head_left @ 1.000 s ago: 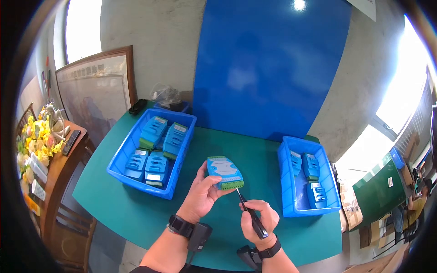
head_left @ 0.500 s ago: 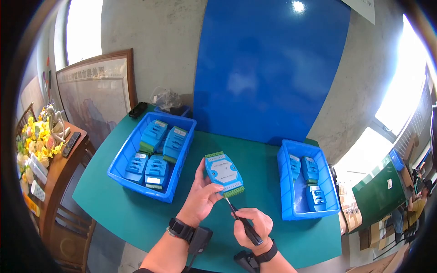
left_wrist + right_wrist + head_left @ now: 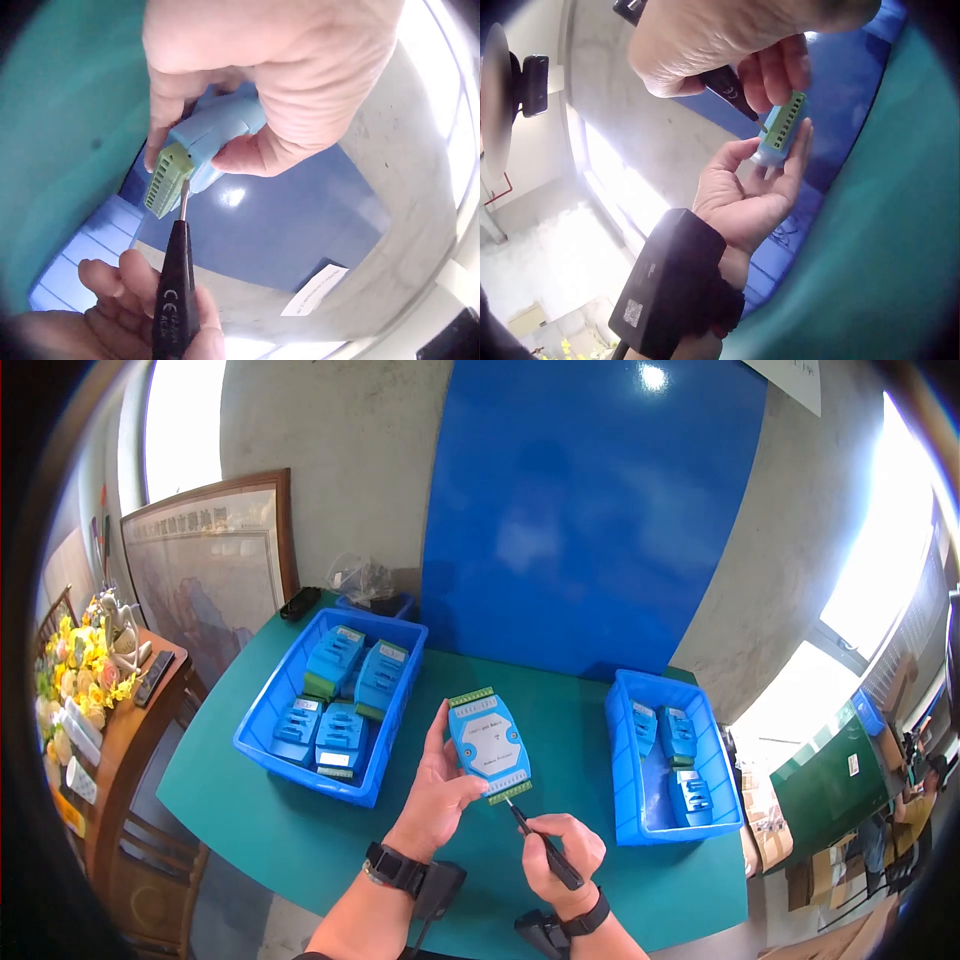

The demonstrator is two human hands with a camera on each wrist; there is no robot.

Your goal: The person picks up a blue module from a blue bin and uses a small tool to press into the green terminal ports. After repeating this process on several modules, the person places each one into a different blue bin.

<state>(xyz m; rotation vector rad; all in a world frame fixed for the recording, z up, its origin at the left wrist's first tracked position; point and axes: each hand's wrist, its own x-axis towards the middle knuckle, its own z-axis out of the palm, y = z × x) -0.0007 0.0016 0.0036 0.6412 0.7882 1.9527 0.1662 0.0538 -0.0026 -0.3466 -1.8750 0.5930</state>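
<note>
The green table [image 3: 290,810] carries one bin [image 3: 262,700] near its left edge and a second bin [image 3: 625,780] near its right edge. Above the front edge, the left hand [image 3: 440,790] grips a module [image 3: 488,745]. The right hand [image 3: 560,850] pinches a screwdriver [image 3: 546,850], its tip at the module's terminals [image 3: 510,792].

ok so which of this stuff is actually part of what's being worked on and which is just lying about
In use: blue module in left hand; screwdriver in right hand, tip at its green terminal block; probably left bin and right bin of like modules.
Lying about: framed picture, flowers, plastic bag.
</note>
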